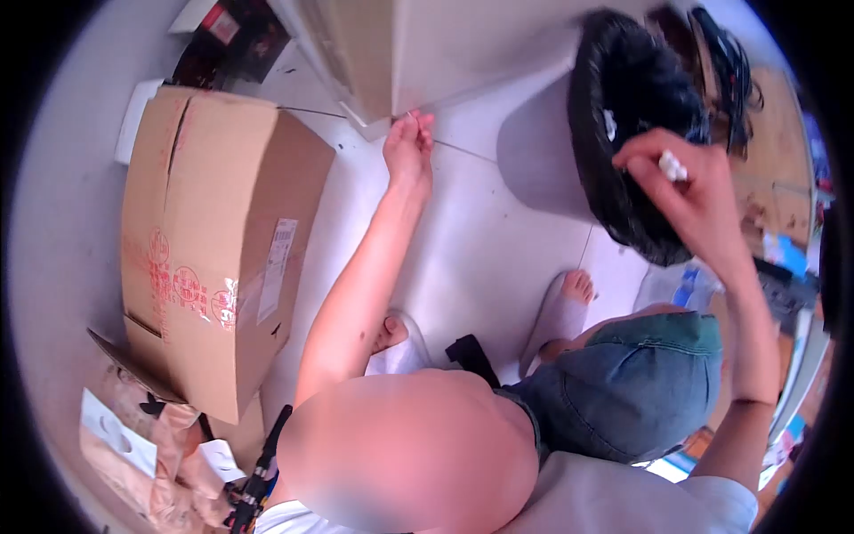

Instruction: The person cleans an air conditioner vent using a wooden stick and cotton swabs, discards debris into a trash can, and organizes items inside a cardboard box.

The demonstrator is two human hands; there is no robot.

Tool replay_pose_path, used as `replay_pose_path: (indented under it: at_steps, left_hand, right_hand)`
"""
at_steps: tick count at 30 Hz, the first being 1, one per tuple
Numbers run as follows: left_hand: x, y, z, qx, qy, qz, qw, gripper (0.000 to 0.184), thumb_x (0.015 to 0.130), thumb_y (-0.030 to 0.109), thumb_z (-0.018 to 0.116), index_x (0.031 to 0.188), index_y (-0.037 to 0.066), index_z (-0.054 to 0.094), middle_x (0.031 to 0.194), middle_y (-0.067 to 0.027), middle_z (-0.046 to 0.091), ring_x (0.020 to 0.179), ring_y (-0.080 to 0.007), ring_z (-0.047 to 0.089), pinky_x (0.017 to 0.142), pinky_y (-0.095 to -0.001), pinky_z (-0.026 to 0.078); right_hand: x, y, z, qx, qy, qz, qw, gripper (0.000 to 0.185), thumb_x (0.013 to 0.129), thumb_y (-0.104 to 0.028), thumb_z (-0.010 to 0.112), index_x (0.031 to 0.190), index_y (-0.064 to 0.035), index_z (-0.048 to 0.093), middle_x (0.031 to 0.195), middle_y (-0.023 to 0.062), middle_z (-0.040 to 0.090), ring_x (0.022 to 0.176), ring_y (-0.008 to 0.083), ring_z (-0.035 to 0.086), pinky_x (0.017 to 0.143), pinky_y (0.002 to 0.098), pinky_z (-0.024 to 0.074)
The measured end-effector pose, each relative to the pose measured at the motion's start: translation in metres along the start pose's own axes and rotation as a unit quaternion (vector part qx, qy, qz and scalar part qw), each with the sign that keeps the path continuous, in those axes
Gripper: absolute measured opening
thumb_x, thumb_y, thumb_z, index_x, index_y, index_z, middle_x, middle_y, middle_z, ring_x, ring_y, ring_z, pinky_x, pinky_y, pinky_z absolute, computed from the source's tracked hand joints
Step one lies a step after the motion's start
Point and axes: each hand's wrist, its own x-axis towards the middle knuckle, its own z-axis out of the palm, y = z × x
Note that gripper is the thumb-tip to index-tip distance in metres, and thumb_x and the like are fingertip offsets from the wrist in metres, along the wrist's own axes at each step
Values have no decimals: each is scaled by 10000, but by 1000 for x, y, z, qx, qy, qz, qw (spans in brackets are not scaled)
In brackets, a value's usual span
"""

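My right hand (689,182) is closed around a small crumpled white tissue (672,165). It is over the near side of a grey bin (543,147) lined with a black bin bag (596,169). A bit of white shows against the inside of the bag. My left hand (409,147) is low near the floor, beside the bottom corner of a pale upright panel (369,62). Its fingers are curled together, and what they hold, if anything, is too small to make out.
A large cardboard box (213,222) with red print stands on the left. Brown paper bags (169,454) lie at the lower left. My slippered feet (569,298) are on the tiled floor (471,240). Dark cables (734,71) hang beyond the bin.
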Motion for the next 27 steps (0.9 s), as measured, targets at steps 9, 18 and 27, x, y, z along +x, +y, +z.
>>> replay_pose_path:
  at_steps: [9,18,27]
  left_hand:
    - [1,-27,-9,140,-60,58,987,146,957,112,430,1071,41,485,905,-86,624,652,-88,501,570,-217,434]
    - [52,-23,-11,60,32,-16,998,146,974,117,378,977,47,506,847,-63,620,658,-98,507,596,-216,430]
    - [-86,2,-58,282,70,59,955,155,941,192,514,957,50,576,753,-14,576,666,-68,476,592,-202,370]
  right_hand:
    - [-85,51,2,-186,-104,-35,976,459,637,-245,752,1047,-104,602,688,89,600,627,286,592,563,355,468]
    - [-77,90,2,-187,-4,-73,980,307,650,-149,741,910,-100,585,662,83,584,619,271,590,545,356,445]
    - [-69,53,-13,-118,19,-112,986,514,677,-236,753,1142,-89,591,644,84,579,543,267,563,484,342,427]
